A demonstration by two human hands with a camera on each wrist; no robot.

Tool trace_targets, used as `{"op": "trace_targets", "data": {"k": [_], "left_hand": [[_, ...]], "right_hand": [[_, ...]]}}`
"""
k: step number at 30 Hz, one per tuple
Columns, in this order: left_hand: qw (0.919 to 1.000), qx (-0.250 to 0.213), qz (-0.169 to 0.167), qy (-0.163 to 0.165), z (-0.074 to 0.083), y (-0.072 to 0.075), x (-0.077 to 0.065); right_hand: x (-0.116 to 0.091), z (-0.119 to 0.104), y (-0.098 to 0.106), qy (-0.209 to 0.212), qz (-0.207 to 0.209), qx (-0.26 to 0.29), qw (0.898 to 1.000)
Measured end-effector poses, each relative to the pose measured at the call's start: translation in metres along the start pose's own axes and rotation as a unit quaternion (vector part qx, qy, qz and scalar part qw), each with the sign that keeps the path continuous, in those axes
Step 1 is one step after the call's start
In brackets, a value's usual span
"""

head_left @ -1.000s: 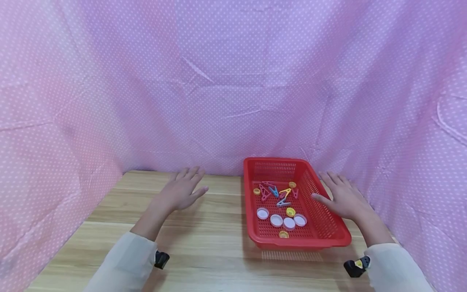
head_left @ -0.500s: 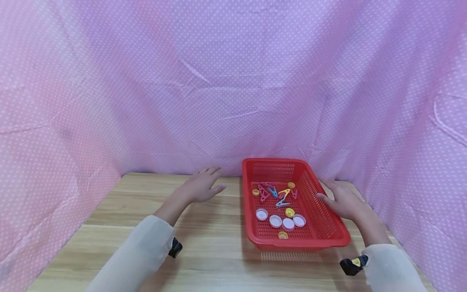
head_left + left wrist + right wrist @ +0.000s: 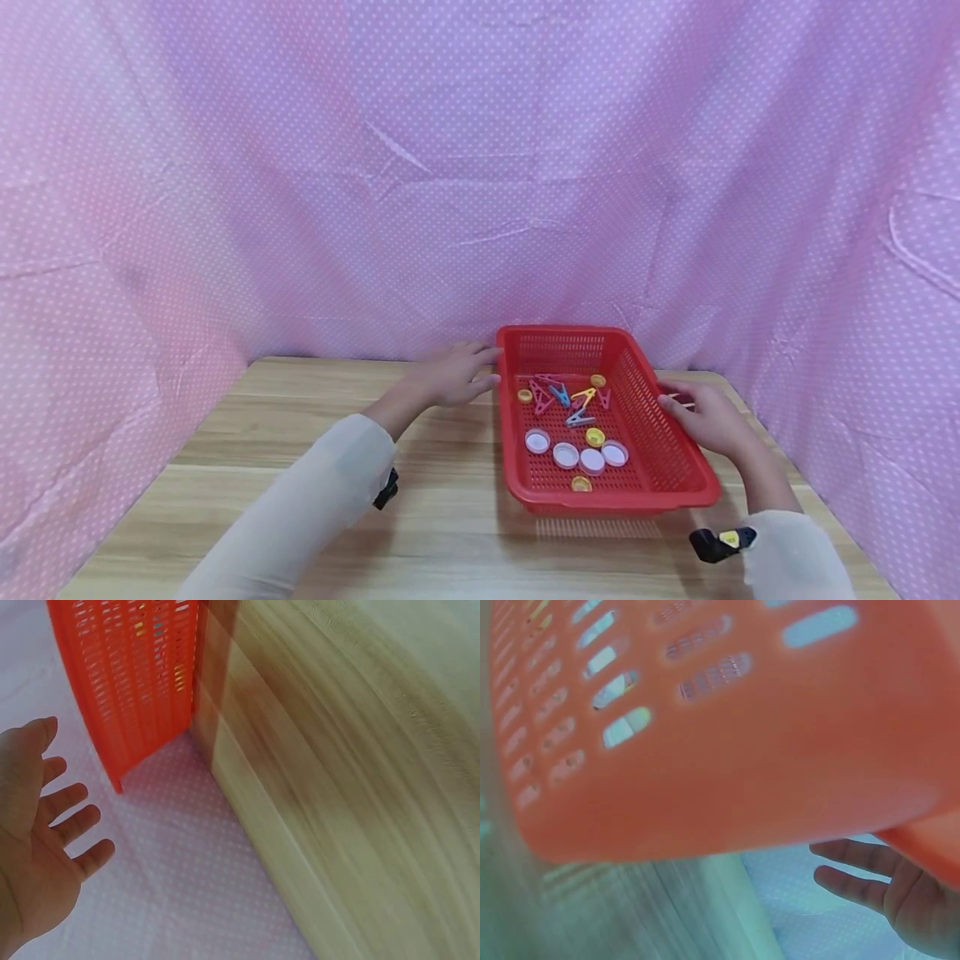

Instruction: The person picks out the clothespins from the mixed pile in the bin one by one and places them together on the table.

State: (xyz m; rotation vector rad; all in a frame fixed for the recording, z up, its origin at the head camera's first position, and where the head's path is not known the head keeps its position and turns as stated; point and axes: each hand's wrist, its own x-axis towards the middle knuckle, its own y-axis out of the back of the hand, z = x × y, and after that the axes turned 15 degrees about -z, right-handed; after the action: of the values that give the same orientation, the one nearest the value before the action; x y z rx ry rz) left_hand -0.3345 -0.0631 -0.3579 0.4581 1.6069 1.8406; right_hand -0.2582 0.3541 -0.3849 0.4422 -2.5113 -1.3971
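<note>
A red plastic basket (image 3: 600, 500) with slotted walls stands on the table, right of the middle. Inside lie pink clothespins (image 3: 542, 405), a blue clothespin (image 3: 560, 395), a yellow clothespin (image 3: 587, 393) and a grey one, plus several white round caps (image 3: 566, 455) and yellow caps (image 3: 595, 437). My left hand (image 3: 453, 379) reaches to the basket's left rim, its fingertips right beside it; the left wrist view shows loosely spread fingers. On the other side, my right hand (image 3: 708, 417) has its thumb at the right rim. In the right wrist view, its fingers (image 3: 859, 889) extend beneath that rim.
The wooden table (image 3: 247, 467) extends left and in front of the basket. A pink dotted cloth (image 3: 450, 208) hangs close behind it and along both sides. Black wrist cameras (image 3: 722, 544) sit by the sleeves.
My left hand has moved right across the table to the basket's left rim. My right hand has lowered slightly, bringing its thumb to the right rim. The basket stays in place.
</note>
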Motion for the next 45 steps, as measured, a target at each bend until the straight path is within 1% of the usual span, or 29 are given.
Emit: {"op": "trace_targets", "data": {"k": [4, 7, 12, 17, 22, 29, 32, 36, 39, 43, 45], "left_hand": [[0.9996, 0.022, -0.017, 0.009, 0.011, 0.001, 0.016], [0.9987, 0.045, -0.024, 0.009, 0.019, 0.003, 0.027], [0.9966, 0.077, -0.028, -0.011, 0.031, 0.006, 0.042], [0.9942, 0.100, -0.036, -0.016, 0.039, 0.006, 0.058], [0.9929, 0.105, -0.053, -0.017, 0.042, 0.003, 0.075], [0.9913, 0.091, -0.091, -0.025, 0.043, -0.002, 0.099], [0.9917, 0.067, -0.109, -0.015, 0.044, -0.002, 0.107], [0.9911, 0.031, -0.129, 0.011, 0.045, -0.002, 0.114], [0.9898, 0.030, -0.137, 0.027, 0.045, -0.003, 0.117], [0.9876, 0.039, -0.147, 0.037, 0.045, -0.005, 0.122], [0.9866, 0.032, -0.153, 0.045, 0.045, -0.006, 0.123]], "right_hand": [[-0.002, 0.006, -0.003, -0.027, 0.014, 0.045, 0.999], [-0.003, 0.011, -0.005, -0.030, 0.019, 0.092, 0.995], [-0.006, 0.020, -0.009, -0.034, 0.020, 0.181, 0.983], [-0.008, 0.027, -0.013, -0.039, 0.035, 0.231, 0.972], [-0.008, 0.029, -0.017, -0.054, 0.048, 0.245, 0.967], [-0.003, 0.027, -0.020, -0.058, 0.049, 0.268, 0.960], [-0.001, 0.025, -0.022, -0.058, 0.051, 0.280, 0.957], [0.000, 0.025, -0.024, -0.058, 0.054, 0.288, 0.954], [0.001, 0.027, -0.025, -0.051, 0.054, 0.289, 0.955], [0.001, 0.029, -0.025, -0.036, 0.056, 0.287, 0.956], [0.002, 0.030, -0.025, -0.032, 0.058, 0.287, 0.956]]}}
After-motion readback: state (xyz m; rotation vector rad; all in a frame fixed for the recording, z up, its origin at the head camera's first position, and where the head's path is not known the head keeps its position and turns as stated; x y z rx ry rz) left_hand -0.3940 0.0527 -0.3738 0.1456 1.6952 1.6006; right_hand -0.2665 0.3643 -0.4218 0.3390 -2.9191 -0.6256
